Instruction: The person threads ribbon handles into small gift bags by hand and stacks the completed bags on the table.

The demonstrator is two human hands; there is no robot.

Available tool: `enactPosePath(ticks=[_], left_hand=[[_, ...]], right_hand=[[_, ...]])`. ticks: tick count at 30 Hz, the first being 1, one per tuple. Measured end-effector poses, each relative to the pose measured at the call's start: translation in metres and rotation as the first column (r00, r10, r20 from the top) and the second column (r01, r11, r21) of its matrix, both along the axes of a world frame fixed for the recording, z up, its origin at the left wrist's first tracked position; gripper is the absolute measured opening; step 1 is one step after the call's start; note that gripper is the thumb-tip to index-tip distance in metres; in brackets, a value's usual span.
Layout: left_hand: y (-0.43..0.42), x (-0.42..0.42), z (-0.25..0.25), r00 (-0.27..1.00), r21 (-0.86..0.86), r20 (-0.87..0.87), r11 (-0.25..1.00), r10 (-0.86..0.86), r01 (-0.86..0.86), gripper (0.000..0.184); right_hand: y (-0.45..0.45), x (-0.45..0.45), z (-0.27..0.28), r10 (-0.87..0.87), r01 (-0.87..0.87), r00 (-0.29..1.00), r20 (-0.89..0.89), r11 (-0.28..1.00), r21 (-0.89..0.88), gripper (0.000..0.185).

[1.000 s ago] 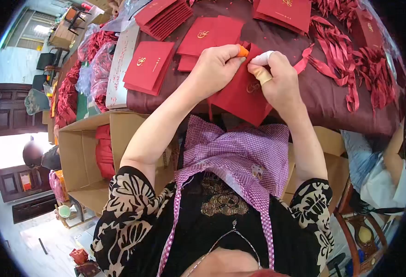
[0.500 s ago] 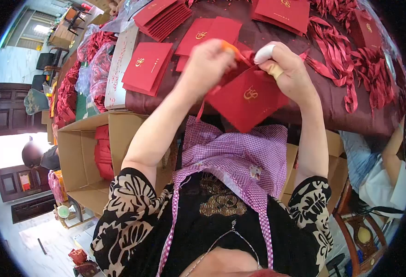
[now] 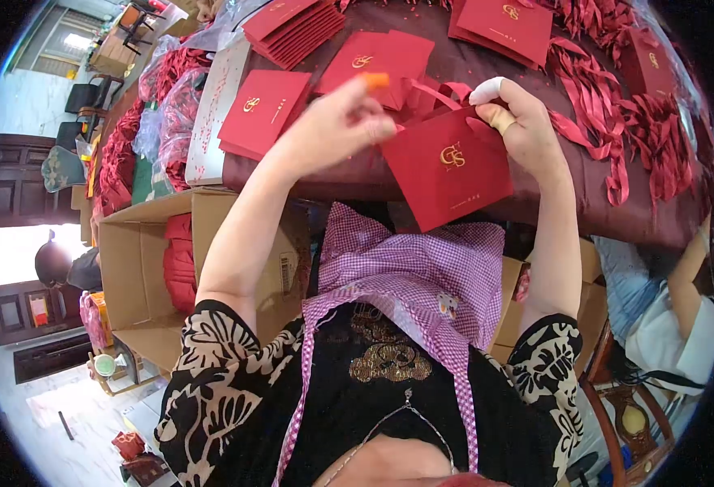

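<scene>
A red paper bag (image 3: 446, 174) with a gold emblem hangs tilted over the table's front edge. My right hand (image 3: 519, 126), with a white cover on one fingertip and a yellowish one on another, pinches its upper right corner. A red ribbon (image 3: 434, 93) loops up from the bag's top edge beside those fingers. To the left, my left hand (image 3: 332, 122) is apart from the bag, somewhat blurred, with its thumb stretched out and an orange cover (image 3: 375, 81) on one finger. Nothing shows in its grip. Flat red bags (image 3: 263, 114) lie behind it.
More stacked red bags (image 3: 296, 32) and bunches of red ribbon (image 3: 588, 105) lie on the dark red tablecloth (image 3: 332, 188). An open cardboard box (image 3: 142, 284) with red items stands below left. One person (image 3: 73, 264) is far left, another (image 3: 673, 333) at the right.
My left hand has moved left, away from the ribbon and the bag. The bag has turned more upright and flatter toward me, still held by my right hand.
</scene>
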State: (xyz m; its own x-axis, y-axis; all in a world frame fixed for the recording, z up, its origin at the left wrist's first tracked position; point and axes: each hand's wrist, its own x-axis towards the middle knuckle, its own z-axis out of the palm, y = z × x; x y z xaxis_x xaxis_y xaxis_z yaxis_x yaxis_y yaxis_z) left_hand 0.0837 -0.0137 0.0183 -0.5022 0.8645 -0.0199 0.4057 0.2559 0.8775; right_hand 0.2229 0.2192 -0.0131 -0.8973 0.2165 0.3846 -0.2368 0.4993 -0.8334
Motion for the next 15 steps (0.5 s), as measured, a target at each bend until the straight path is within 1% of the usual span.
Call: enactPosePath(ticks=[2,3,4,5,6,7,8,9,10,11,12,13,15], left_hand=[[-0.008,0.003,-0.004,0.991,-0.111,-0.077,0.989,-0.109,0.100,0.055],[-0.007,0.003,-0.004,0.987,-0.168,-0.078,0.978,-0.139,0.124,0.054],[-0.008,0.003,-0.002,0.987,-0.167,-0.077,0.978,-0.138,0.124,0.054],[-0.008,0.003,-0.001,0.987,-0.141,0.132,0.984,-0.094,0.113,0.052],[-0.008,0.003,0.001,0.940,-0.117,0.336,0.988,-0.053,0.098,0.050],[-0.009,0.000,0.005,0.910,-0.127,0.413,0.989,-0.017,0.076,0.045],[-0.011,-0.004,0.006,0.800,0.002,0.597,0.998,-0.056,0.068,0.043],[-0.012,-0.009,0.006,0.654,0.126,0.747,0.992,-0.116,0.033,0.041],[-0.012,-0.023,-0.006,0.639,0.217,0.747,0.976,-0.183,0.027,0.044],[-0.006,-0.014,0.000,0.595,0.332,0.780,0.934,-0.195,-0.130,0.046],[0.001,-0.006,0.007,0.551,0.426,0.806,0.858,-0.216,-0.287,0.049],[-0.001,-0.013,0.001,0.540,0.503,0.790,0.809,-0.289,-0.303,0.056],[0.002,-0.012,0.000,0.762,0.540,0.636,0.776,-0.123,-0.325,0.060]], right_hand=[[0.001,-0.002,-0.002,0.014,-0.013,1.000,0.018,1.000,-0.020,0.007],[0.001,-0.003,-0.002,0.014,-0.014,1.000,0.018,1.000,-0.020,0.007],[0.000,-0.003,-0.002,0.015,-0.015,0.999,0.034,1.000,0.014,0.007],[0.000,-0.004,-0.001,0.014,-0.017,0.999,0.050,0.999,0.049,0.007],[-0.001,-0.004,-0.001,0.013,-0.016,0.999,0.051,0.999,0.052,0.007],[-0.002,-0.004,-0.001,0.019,-0.018,0.997,0.069,1.000,-0.021,0.006],[-0.002,-0.004,0.000,0.026,-0.018,0.996,0.085,0.995,-0.094,0.005],[-0.002,-0.003,0.001,0.025,-0.018,0.996,0.084,0.996,-0.091,0.005],[-0.001,-0.003,0.001,0.023,-0.019,0.997,0.071,0.998,-0.054,0.005],[-0.001,-0.003,0.002,0.022,-0.021,0.998,0.058,1.000,-0.017,0.005],[-0.002,-0.003,0.002,0.022,-0.022,0.998,0.058,1.000,-0.015,0.005],[-0.002,-0.004,0.002,0.013,-0.012,0.997,0.071,1.000,-0.008,0.005],[-0.003,-0.004,0.000,0.001,-0.001,0.996,0.084,1.000,0.003,0.005]])
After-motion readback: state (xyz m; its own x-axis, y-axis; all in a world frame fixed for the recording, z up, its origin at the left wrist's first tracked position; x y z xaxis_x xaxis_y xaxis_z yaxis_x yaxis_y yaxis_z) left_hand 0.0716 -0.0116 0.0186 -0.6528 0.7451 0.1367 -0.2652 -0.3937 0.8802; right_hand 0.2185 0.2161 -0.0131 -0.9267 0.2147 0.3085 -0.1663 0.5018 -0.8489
